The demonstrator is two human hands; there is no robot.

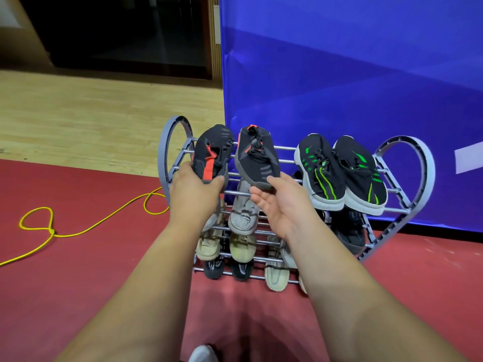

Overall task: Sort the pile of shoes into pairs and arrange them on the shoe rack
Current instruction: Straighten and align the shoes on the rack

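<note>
A grey shoe rack [407, 176] with heart-shaped ends stands against a blue panel. On its top tier my left hand [194, 194] grips the toe of a black shoe with an orange stripe [213, 152]. My right hand [277, 205] pinches the toe of its matching black shoe [257, 158], thumb on top. A black pair with green stripes and white soles [339, 173] lies on the right of the top tier. Lower tiers hold a grey shoe [244, 212], beige shoes [241, 246], black knit shoes [241, 269] and a dark shoe [350, 231].
A yellow cable [78, 232] loops over the red floor mat [78, 283] left of the rack. The blue panel [352, 74] rises right behind the rack. Wooden floor [104, 113] lies beyond the mat. A white shoe tip [203, 354] shows at the bottom edge.
</note>
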